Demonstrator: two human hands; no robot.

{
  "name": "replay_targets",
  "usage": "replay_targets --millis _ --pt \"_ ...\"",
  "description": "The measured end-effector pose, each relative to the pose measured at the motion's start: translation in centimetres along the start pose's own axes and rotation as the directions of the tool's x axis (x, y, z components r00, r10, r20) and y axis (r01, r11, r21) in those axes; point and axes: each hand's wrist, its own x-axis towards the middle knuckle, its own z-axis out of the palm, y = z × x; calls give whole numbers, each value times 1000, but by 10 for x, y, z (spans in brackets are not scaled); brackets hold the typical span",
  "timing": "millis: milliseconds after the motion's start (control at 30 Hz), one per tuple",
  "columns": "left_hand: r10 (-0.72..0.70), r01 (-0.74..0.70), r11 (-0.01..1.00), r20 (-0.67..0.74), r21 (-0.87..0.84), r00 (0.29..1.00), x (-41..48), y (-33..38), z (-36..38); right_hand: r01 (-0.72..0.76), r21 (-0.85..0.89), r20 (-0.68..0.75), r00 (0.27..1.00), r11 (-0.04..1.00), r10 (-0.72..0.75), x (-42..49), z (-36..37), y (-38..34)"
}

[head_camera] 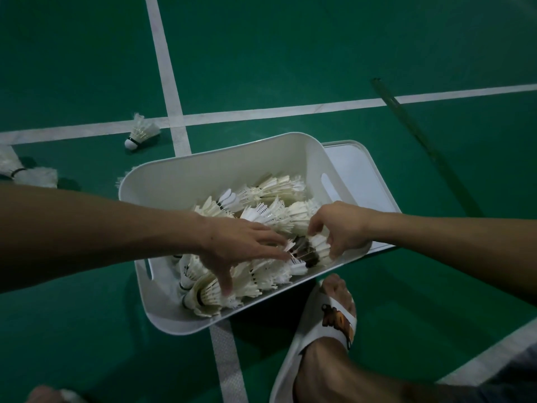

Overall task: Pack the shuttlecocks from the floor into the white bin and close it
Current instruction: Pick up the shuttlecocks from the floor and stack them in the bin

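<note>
A white bin (186, 175) stands on the green court floor, holding several white feather shuttlecocks (273, 213). My left hand (238, 245) reaches into it with fingers spread and straight, touching the shuttlecocks. My right hand (340, 228) is over the bin's right side, its fingers curled round a shuttlecock (315, 251) that it holds among the others. The bin's white lid (360, 170) lies flat on the floor, partly under the bin's right end. One loose shuttlecock (141, 133) lies on the floor at the far left, two more (26, 170) at the left edge.
White court lines (168, 82) cross the green floor. A dark strip (421, 135) runs diagonally at the right. My foot in a white slipper (328, 324) stands just near the bin's front right. Another foot (49, 395) shows at the bottom left.
</note>
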Motion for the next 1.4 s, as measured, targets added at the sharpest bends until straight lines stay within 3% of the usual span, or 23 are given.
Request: replay_targets --millis 300,667,900,1033,1167,1400 --pt "2 -2 1000 6 12 1000 0 -6 1 -36 141 -79 996 989 47 6 10 -5" --pt "1 -2 1000 4 12 1000 -4 -5 1 -40 177 -114 992 983 61 1 13 -9" --pt "-7 4 998 -43 -56 999 -10 -4 -9 -21 30 -84 996 999 23 -5 -4 -11" --pt "-116 92 984 -154 -150 981 -21 -8 -17 -18 18 -105 994 1000 20 -6 -25 -13" --pt "-316 239 930 -275 -278 908 -36 -22 -28 45 -28 -218 975 999 -50 -5 -53 -34" --pt "-531 445 842 -325 -305 782 -87 -50 -41 111 -84 -322 937 990 -132 14 -102 -81"
